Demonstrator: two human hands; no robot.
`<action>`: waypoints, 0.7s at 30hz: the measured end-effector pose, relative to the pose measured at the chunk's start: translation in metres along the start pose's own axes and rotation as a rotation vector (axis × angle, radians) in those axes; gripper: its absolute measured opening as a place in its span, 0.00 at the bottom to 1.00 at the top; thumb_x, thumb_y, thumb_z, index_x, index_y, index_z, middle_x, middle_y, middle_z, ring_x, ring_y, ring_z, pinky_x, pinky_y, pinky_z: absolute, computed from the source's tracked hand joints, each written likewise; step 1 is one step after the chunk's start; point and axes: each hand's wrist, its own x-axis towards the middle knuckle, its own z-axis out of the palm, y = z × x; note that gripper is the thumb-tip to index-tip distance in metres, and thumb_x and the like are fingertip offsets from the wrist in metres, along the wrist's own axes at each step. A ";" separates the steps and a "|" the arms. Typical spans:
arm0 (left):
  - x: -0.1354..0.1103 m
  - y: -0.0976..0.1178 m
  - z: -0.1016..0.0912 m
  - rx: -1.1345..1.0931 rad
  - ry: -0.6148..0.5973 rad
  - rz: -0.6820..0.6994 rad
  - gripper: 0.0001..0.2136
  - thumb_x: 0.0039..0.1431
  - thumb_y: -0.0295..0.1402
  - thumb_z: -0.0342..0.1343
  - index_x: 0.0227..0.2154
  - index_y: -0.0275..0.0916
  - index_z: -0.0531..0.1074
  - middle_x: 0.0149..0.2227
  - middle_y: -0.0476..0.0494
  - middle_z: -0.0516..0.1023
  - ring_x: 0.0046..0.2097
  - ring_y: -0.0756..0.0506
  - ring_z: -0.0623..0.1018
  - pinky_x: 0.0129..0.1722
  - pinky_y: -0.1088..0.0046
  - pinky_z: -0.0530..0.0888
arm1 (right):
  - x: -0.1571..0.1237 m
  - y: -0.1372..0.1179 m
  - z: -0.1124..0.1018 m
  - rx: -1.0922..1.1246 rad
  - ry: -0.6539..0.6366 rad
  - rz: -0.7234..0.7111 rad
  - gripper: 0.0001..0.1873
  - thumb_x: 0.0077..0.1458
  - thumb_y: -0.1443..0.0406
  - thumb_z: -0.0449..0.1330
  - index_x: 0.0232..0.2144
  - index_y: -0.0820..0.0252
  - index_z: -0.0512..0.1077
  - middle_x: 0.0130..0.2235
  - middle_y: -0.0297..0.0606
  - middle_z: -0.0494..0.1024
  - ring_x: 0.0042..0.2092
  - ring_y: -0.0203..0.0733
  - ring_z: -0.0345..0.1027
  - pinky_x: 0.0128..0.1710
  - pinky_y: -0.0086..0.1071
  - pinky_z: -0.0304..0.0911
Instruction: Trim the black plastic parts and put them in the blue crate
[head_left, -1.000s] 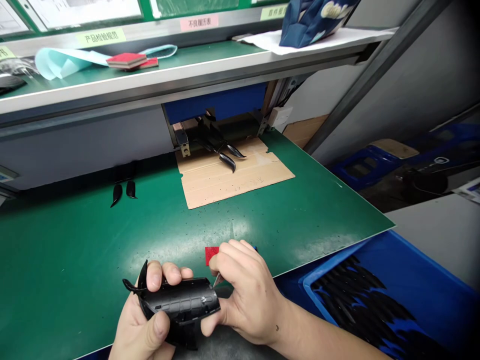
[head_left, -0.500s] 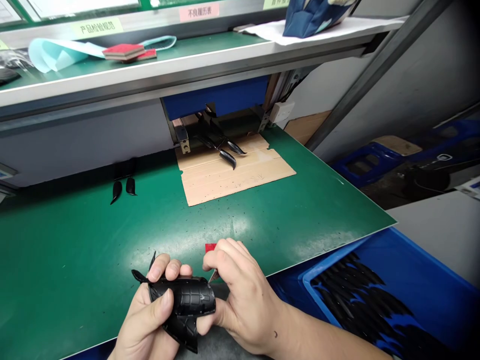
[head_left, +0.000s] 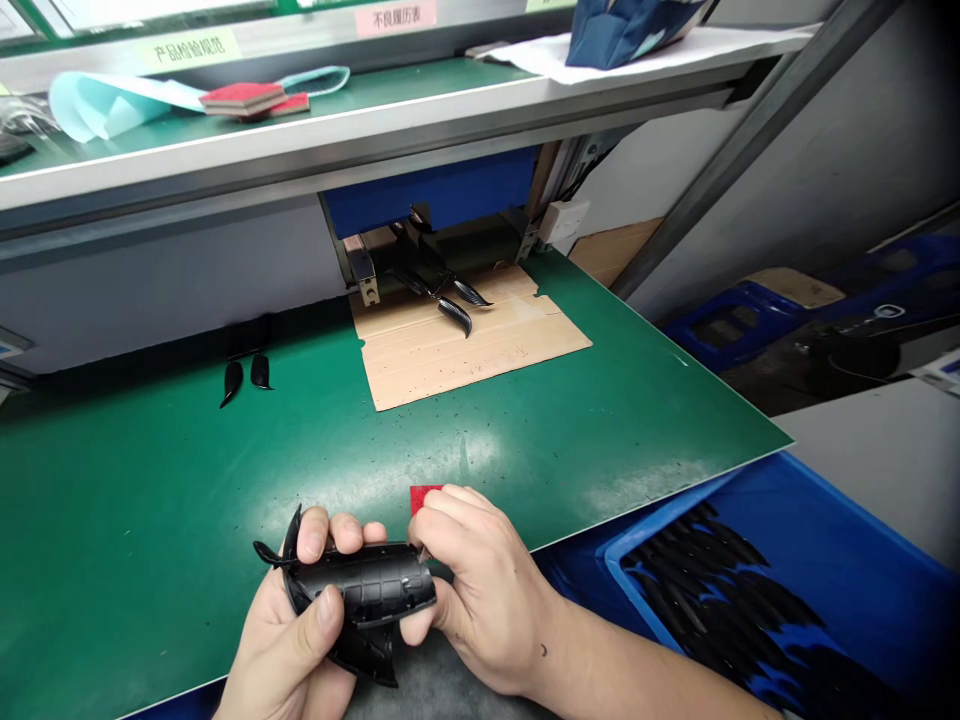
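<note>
My left hand (head_left: 289, 640) is closed round a black moulded plastic part (head_left: 367, 585), with its thumb on the near side and fingers over the far edge. The part has a curved, ribbed body, pointed fins at its left end and another fin hanging below. At the part's right end, my right hand (head_left: 480, 590) is closed in a pinch on a small metal blade-like tool (head_left: 422, 553). Only a sliver of that tool shows by the part's upper right corner; the rest is hidden in the fingers. Just behind the right fingers lies a red pad (head_left: 424, 497), partly covered.
Black fin-shaped parts lie on a cardboard sheet (head_left: 480, 350), and two black tips (head_left: 246, 378) show at the left. A blue bin (head_left: 630, 570) with many black parts stands at the right, beside the green table (head_left: 637, 400). A metal-edged shelf (head_left: 300, 150) spans the back.
The black part has tilted slightly in my left hand, its left end shifting a little left. My right hand has turned, hiding more of the metal tool and uncovering more of the red pad.
</note>
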 end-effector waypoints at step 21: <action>0.012 -0.002 -0.016 -0.069 -0.045 -0.126 0.12 0.54 0.28 0.61 0.41 0.47 0.72 0.40 0.52 0.78 0.48 0.47 0.77 0.46 0.73 0.76 | 0.000 0.005 -0.002 0.285 0.183 0.007 0.26 0.46 0.42 0.63 0.31 0.57 0.65 0.27 0.28 0.65 0.29 0.34 0.57 0.30 0.29 0.55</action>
